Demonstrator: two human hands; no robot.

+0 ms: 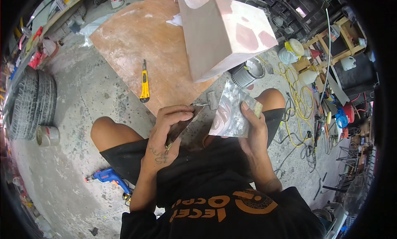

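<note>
I sit on the floor with both hands in front of me. In my right hand (pixel 254 129) is a thin metal sheet (pixel 237 102), gripped at its right edge with the thumb on top; pinkish putty (pixel 223 117) is smeared over its left part. My left hand (pixel 162 129) is closed around a thin, dark, flat putty spreader (pixel 178 129), tilted nearly edge-on. The two plates are apart. Beyond them a large box-shaped piece (pixel 206 36), pale with pinkish patches, stands on a plywood sheet (pixel 136 36). An opened can (pixel 248 71) is beside it.
A yellow utility knife (pixel 144 85) lies on the plywood. A grey block (pixel 212 100) rests between my knees. Tyres (pixel 27 104) and a small can (pixel 47 135) stand left, with a blue drill (pixel 109 176) nearer. Yellow hose (pixel 294 90) and cables sprawl at right.
</note>
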